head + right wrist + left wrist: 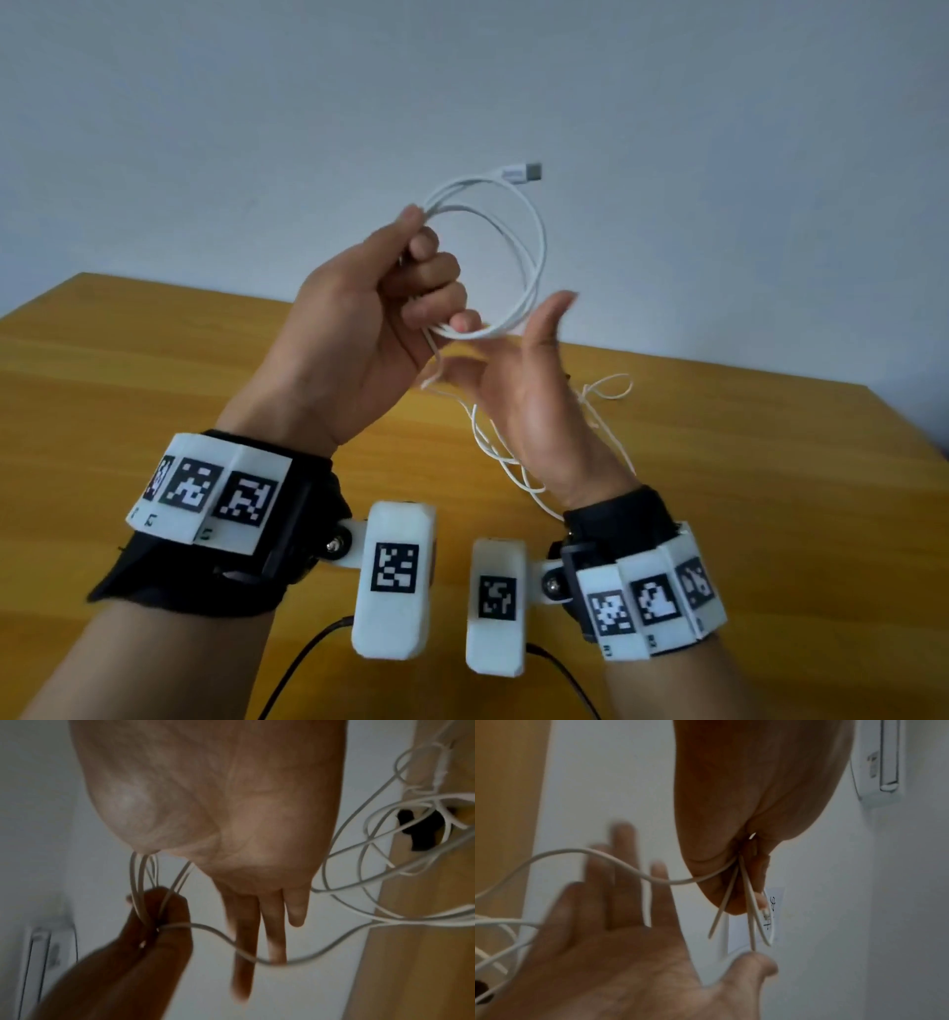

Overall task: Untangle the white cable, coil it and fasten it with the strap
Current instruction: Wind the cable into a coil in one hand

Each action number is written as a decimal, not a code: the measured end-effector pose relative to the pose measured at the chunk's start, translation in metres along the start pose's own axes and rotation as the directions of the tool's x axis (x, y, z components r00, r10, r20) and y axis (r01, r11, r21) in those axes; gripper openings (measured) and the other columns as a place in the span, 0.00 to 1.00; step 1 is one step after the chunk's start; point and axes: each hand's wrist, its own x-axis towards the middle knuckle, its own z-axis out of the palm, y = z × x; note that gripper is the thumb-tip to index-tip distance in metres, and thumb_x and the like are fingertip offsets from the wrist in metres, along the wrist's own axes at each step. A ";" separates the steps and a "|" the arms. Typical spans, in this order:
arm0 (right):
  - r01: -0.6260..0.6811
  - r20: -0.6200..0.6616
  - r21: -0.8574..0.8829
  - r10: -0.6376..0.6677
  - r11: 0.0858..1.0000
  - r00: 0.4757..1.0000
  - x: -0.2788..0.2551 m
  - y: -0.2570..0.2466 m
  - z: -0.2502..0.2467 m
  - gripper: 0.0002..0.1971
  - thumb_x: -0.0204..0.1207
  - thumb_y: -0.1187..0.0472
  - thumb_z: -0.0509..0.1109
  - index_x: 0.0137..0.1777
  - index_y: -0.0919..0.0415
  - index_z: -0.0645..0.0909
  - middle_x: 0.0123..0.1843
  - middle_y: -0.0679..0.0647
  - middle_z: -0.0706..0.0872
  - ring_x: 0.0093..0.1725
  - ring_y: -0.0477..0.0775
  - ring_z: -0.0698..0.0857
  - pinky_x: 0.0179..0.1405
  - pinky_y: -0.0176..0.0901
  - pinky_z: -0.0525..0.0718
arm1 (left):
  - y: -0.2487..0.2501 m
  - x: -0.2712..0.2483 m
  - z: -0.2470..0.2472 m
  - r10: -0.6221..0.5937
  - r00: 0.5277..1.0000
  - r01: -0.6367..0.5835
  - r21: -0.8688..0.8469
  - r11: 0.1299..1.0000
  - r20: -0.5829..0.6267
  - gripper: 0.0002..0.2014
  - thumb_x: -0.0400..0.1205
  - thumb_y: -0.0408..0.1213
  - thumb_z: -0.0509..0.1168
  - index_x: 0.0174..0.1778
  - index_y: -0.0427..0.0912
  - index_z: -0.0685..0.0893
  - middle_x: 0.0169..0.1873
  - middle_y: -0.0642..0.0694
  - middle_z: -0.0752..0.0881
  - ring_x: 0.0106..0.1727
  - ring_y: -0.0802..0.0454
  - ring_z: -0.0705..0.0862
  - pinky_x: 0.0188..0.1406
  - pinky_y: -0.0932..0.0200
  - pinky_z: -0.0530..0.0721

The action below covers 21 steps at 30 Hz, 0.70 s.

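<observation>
My left hand [429,277] is raised above the table and grips a few loops of the white cable [536,246] in its curled fingers. The plug end [524,171] sticks out at the top of the coil. My right hand [539,354] is beside the coil's lower edge, palm facing left, fingers straight and holding nothing. The rest of the cable [608,390] trails down behind it into a loose tangle on the table. The right wrist view shows the left hand [159,921] holding the loops, one strand [303,959] crossing the straight fingers [273,925], and the tangle [411,845]. No strap is recognisable.
The wooden table [154,390] stands against a pale wall [257,128]. Black leads [308,658] run from the wrist cameras near the front edge. A small dark object [421,829] lies by the tangle. A wall unit [877,760] hangs high up.
</observation>
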 end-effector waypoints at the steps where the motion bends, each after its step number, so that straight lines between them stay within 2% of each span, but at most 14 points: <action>1: -0.029 0.045 -0.174 0.037 0.984 0.998 -0.003 0.000 0.003 0.53 0.63 0.12 0.45 0.60 0.56 0.87 0.49 0.56 0.95 0.65 0.56 0.90 0.81 0.64 0.69 | 0.001 0.001 -0.003 0.028 0.999 -0.028 -0.020 0.999 -0.024 0.16 0.91 0.40 0.54 0.36 0.44 0.71 0.31 0.51 0.55 0.26 0.56 0.58 0.30 0.62 0.75; 3: -0.058 0.067 -0.399 0.092 0.915 0.993 -0.006 0.003 0.004 0.47 0.72 0.18 0.44 0.52 0.57 0.89 0.43 0.54 0.94 0.58 0.54 0.92 0.73 0.59 0.79 | 0.004 0.004 -0.012 0.089 0.993 -0.093 -0.039 0.995 -0.080 0.16 0.91 0.40 0.54 0.36 0.44 0.72 0.30 0.52 0.56 0.27 0.55 0.58 0.31 0.62 0.72; 5: -0.063 0.046 -0.496 0.098 0.866 0.994 -0.008 0.005 -0.001 0.34 0.83 0.28 0.54 0.47 0.57 0.89 0.37 0.52 0.91 0.49 0.55 0.93 0.63 0.63 0.85 | 0.008 0.006 -0.022 0.145 0.981 -0.147 -0.011 0.989 -0.130 0.16 0.91 0.39 0.55 0.36 0.45 0.72 0.28 0.53 0.60 0.26 0.56 0.60 0.29 0.63 0.67; 7: -0.079 0.020 -0.585 0.112 0.807 0.994 -0.008 0.004 -0.007 0.24 0.89 0.39 0.61 0.44 0.54 0.88 0.36 0.52 0.90 0.41 0.52 0.91 0.56 0.61 0.88 | 0.011 0.006 -0.027 0.177 0.969 -0.165 0.083 0.983 -0.170 0.16 0.91 0.39 0.56 0.35 0.46 0.71 0.26 0.54 0.61 0.26 0.56 0.59 0.28 0.62 0.63; 8: -0.097 0.005 -0.632 0.129 0.769 0.992 -0.009 0.003 -0.011 0.22 0.89 0.41 0.62 0.43 0.53 0.87 0.38 0.54 0.91 0.37 0.48 0.88 0.50 0.59 0.88 | 0.012 0.005 -0.028 0.187 0.965 -0.160 0.153 0.975 -0.184 0.16 0.90 0.40 0.57 0.34 0.47 0.71 0.26 0.54 0.60 0.26 0.55 0.58 0.28 0.61 0.61; 10: -0.152 -0.031 -0.734 0.191 0.662 0.981 -0.011 0.003 -0.021 0.23 0.88 0.37 0.61 0.43 0.52 0.86 0.43 0.60 0.92 0.35 0.52 0.87 0.43 0.59 0.86 | 0.013 0.003 -0.028 0.208 0.958 -0.138 0.318 0.938 -0.199 0.17 0.90 0.40 0.59 0.33 0.47 0.68 0.27 0.53 0.60 0.26 0.54 0.56 0.28 0.58 0.58; 12: -0.216 -0.091 -0.804 0.243 0.554 0.966 -0.013 0.003 -0.029 0.31 0.84 0.31 0.58 0.43 0.59 0.84 0.45 0.64 0.92 0.35 0.61 0.86 0.41 0.56 0.86 | 0.013 0.002 -0.029 0.223 0.957 -0.110 0.474 0.873 -0.187 0.19 0.89 0.39 0.59 0.33 0.46 0.64 0.26 0.51 0.59 0.26 0.52 0.55 0.28 0.55 0.56; 13: -0.246 -0.135 -0.815 0.241 0.525 0.961 -0.014 0.004 -0.033 0.34 0.83 0.29 0.58 0.41 0.62 0.81 0.43 0.66 0.90 0.32 0.60 0.83 0.38 0.53 0.84 | 0.014 0.000 -0.029 0.225 0.960 -0.099 0.550 0.829 -0.167 0.19 0.89 0.39 0.60 0.32 0.45 0.63 0.26 0.49 0.59 0.26 0.51 0.55 0.27 0.54 0.56; 14: -0.272 -0.186 -0.815 0.213 0.512 0.959 -0.014 0.004 -0.037 0.34 0.82 0.27 0.58 0.38 0.61 0.77 0.37 0.65 0.87 0.30 0.56 0.79 0.35 0.51 0.81 | 0.014 -0.001 -0.029 0.224 0.965 -0.087 0.642 0.762 -0.135 0.20 0.89 0.39 0.61 0.30 0.45 0.66 0.26 0.48 0.59 0.26 0.50 0.56 0.27 0.53 0.56; 15: -0.289 -0.238 -0.811 0.165 0.508 0.957 -0.014 0.004 -0.039 0.33 0.81 0.27 0.59 0.35 0.59 0.74 0.31 0.62 0.82 0.28 0.54 0.76 0.33 0.50 0.78 | 0.013 -0.003 -0.029 0.216 0.972 -0.072 0.753 0.655 -0.095 0.21 0.89 0.41 0.61 0.27 0.46 0.69 0.25 0.47 0.61 0.25 0.49 0.58 0.27 0.54 0.58; 16: -0.303 -0.287 -0.808 0.113 0.506 0.951 -0.014 0.003 -0.042 0.32 0.81 0.27 0.60 0.33 0.57 0.71 0.27 0.56 0.78 0.26 0.54 0.74 0.32 0.49 0.75 | 0.011 -0.005 -0.029 0.191 0.980 -0.051 0.860 0.507 -0.054 0.22 0.88 0.43 0.62 0.26 0.46 0.71 0.23 0.47 0.64 0.25 0.49 0.61 0.26 0.55 0.60; 18: -0.318 -0.349 -0.804 0.035 0.503 0.937 -0.013 0.003 -0.045 0.31 0.82 0.30 0.63 0.31 0.56 0.71 0.26 0.50 0.77 0.26 0.54 0.75 0.30 0.48 0.72 | 0.004 -0.008 -0.026 0.109 0.994 -0.025 0.974 0.227 0.000 0.23 0.87 0.47 0.63 0.27 0.42 0.73 0.22 0.50 0.67 0.24 0.52 0.64 0.24 0.58 0.63; 19: -0.317 -0.364 -0.796 0.012 0.516 0.931 -0.013 0.002 -0.046 0.28 0.84 0.33 0.63 0.32 0.56 0.73 0.27 0.50 0.78 0.28 0.54 0.77 0.30 0.48 0.71 | 0.000 -0.008 -0.024 0.064 0.998 -0.033 0.988 0.149 0.023 0.23 0.87 0.48 0.63 0.28 0.40 0.73 0.21 0.52 0.67 0.23 0.54 0.64 0.22 0.60 0.62; 21: -0.299 -0.381 -0.753 -0.019 0.587 0.924 -0.013 0.003 -0.049 0.24 0.86 0.39 0.64 0.38 0.58 0.79 0.31 0.54 0.82 0.31 0.57 0.79 0.31 0.47 0.72 | -0.009 -0.008 -0.022 -0.017 0.998 -0.059 0.995 0.080 0.061 0.23 0.86 0.48 0.63 0.29 0.36 0.72 0.21 0.53 0.66 0.23 0.55 0.63 0.22 0.59 0.61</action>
